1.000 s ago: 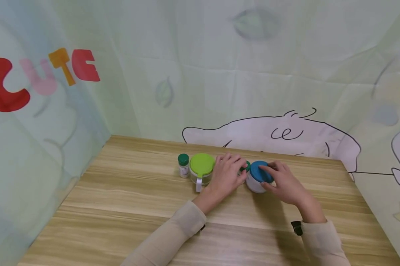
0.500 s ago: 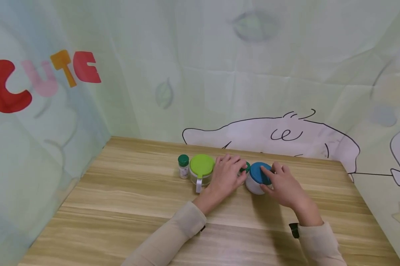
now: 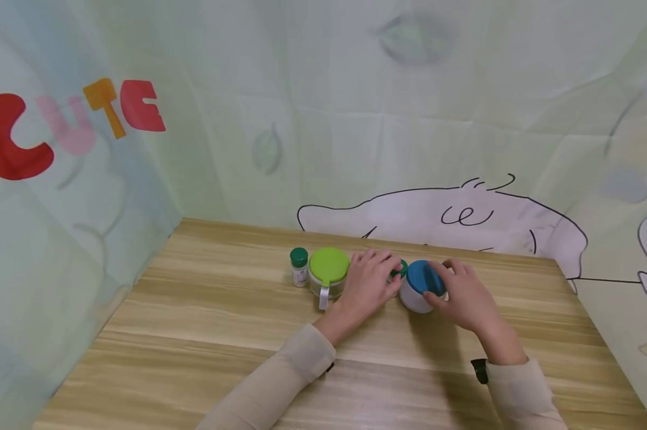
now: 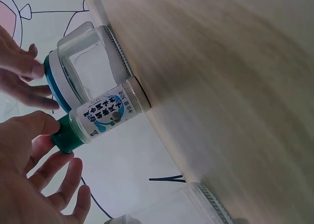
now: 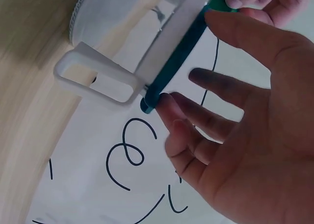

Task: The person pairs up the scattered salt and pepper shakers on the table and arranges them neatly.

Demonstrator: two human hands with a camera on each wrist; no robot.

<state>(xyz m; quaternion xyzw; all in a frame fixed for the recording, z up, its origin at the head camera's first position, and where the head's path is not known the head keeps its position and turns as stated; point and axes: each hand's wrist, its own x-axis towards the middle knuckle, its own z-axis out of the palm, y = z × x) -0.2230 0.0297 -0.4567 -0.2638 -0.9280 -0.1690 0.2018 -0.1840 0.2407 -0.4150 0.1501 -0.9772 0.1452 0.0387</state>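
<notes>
In the head view my left hand (image 3: pixel 367 280) reaches over to a small seasoning bottle, partly hidden behind it. The left wrist view shows this bottle (image 4: pixel 108 113) upright on the table, thumb and forefinger pinching its green cap (image 4: pixel 67 135). Close beside it stands a clear seasoning jar (image 3: pixel 416 300) with a blue lid (image 3: pixel 423 278). My right hand (image 3: pixel 462 297) holds that lid by its rim, the thumb on one side and fingers on the other. A pale handle (image 5: pixel 100 79) sticks out from the jar in the right wrist view.
Left of my left hand stands a lime-lidded jar (image 3: pixel 328 266) with a pale handle. Another green-capped bottle (image 3: pixel 299 275) is next to it. The wooden table (image 3: pixel 205 334) meets a printed cloth (image 3: pixel 334 161) behind the row.
My right forefinger has shifted from the top of the blue lid toward its far right side. The left hand keeps its pinch on the bottle cap, and the containers stay in place.
</notes>
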